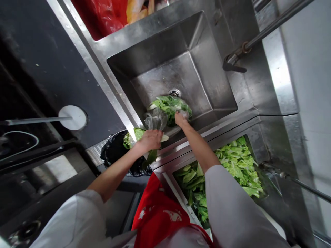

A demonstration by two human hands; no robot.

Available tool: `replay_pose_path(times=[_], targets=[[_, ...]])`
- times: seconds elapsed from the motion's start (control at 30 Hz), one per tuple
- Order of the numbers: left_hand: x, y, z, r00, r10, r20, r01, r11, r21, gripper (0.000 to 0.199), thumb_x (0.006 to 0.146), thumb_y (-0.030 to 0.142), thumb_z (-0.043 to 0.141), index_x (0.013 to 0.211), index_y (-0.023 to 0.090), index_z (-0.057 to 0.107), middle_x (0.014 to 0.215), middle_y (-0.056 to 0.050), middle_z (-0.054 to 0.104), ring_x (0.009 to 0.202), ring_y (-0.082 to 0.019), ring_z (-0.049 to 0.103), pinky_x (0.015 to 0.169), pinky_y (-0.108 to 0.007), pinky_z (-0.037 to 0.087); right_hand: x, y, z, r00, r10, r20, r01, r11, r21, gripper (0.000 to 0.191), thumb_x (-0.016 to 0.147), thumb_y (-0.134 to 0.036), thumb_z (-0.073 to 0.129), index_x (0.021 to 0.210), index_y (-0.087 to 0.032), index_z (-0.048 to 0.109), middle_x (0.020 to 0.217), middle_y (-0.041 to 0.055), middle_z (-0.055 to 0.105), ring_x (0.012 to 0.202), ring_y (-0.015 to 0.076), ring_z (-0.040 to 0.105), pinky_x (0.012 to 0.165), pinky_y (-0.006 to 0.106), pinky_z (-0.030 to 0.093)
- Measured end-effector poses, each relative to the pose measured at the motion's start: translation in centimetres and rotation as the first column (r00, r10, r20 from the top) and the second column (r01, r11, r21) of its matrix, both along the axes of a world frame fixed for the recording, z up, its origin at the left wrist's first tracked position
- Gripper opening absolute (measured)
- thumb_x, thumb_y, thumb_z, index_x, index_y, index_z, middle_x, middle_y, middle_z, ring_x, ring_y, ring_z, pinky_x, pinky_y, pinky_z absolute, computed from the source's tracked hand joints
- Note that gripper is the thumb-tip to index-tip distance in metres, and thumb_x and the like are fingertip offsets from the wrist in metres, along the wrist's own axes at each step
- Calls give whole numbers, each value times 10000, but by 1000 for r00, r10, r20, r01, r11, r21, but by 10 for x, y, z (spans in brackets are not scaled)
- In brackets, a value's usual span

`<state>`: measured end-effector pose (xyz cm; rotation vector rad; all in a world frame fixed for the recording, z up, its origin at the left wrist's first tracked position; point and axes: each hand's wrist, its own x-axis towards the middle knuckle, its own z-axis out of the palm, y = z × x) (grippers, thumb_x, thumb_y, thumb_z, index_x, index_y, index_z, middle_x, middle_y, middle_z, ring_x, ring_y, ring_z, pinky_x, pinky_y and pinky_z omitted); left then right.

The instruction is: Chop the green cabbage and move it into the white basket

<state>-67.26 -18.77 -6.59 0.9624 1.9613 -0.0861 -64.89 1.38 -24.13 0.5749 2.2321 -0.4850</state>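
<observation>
In the metal sink [165, 72], a clear plastic bag [156, 119] with leafy greens [168, 103] lies near the round drain. My right hand [181, 119] is closed on the bag at its near right side. My left hand [150, 140] is wrapped round a few green leaves with a pale stem [164, 138], over the sink's near left edge. Some of these leaves hang below the hand and others stick out to its left, above a bin lined with a black bag [113, 150]. The fingertips of both hands are partly hidden.
Another basin on the right holds many loose leafy greens [238, 165]. A red plastic bag [108, 17] fills part of the far basin. A tap with a dark lever [234, 65] reaches over the sink's right edge. A white round disc on a rod [73, 117] is at left.
</observation>
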Motion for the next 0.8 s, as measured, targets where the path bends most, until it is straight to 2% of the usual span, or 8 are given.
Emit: replay_pose_path(times=[0.13,0.23,0.3,0.4,0.5,0.57,0.67,0.8], targets=[[-13,-11,-5,969,239,68,-248,949,193,380,811,142,571,1171,167,691,1031,-121,760,982,-276,739,869,-343,563,12,27,22,997,49,-62,-54,994,-93,519,870,-187,702,1381,-204,615,1229,122,729,1161,265,673,1016,358,513],[-31,-32,5,873,426,236,-485,722,493,312,798,215,593,1096,201,686,1003,-67,747,873,-224,717,780,-317,586,25,46,49,978,-73,-193,21,966,-259,225,970,-275,591,1145,-216,718,1126,48,755,1053,203,687,941,276,526],[-43,-41,19,794,494,355,-600,539,591,320,785,269,651,1099,208,663,1023,-70,747,771,-206,684,689,-331,591,32,49,72,946,-215,-245,110,918,-381,228,997,-344,573,1086,-202,727,1099,38,757,1022,187,684,933,259,525],[-54,-28,35,707,527,472,-689,363,627,381,770,319,757,1109,196,630,1091,-98,739,743,-192,655,671,-362,592,34,32,109,848,-437,-300,176,766,-618,319,1002,-415,592,1218,-198,682,1230,53,727,1107,187,665,989,264,516],[-48,13,26,721,509,470,-670,337,662,498,741,379,838,1137,179,610,1112,-85,705,919,-225,679,810,-391,598,21,2,140,711,-666,-226,218,514,-830,520,1088,-483,383,1529,-214,446,1410,93,638,1216,198,631,1023,308,531],[-39,39,7,731,530,431,-651,349,674,545,722,409,867,1131,173,595,1076,-65,684,975,-234,672,862,-380,586,10,-13,150,643,-751,-151,278,413,-867,580,1117,-480,186,1628,-228,290,1435,105,614,1247,211,622,1022,350,546],[-33,48,-26,641,673,369,-683,280,675,498,729,409,860,1060,179,568,933,-23,638,866,-203,652,803,-343,580,-3,-18,139,657,-743,-123,410,490,-769,591,1117,-418,92,1655,-242,261,1375,107,650,1268,221,621,998,358,553],[-37,3,-52,468,812,350,-694,92,714,528,718,443,854,1069,196,546,885,-4,583,764,-170,608,715,-309,561,-7,-7,89,910,-381,-162,295,871,-392,490,1076,-236,274,1461,-146,563,1287,116,712,1185,176,651,954,231,525]])
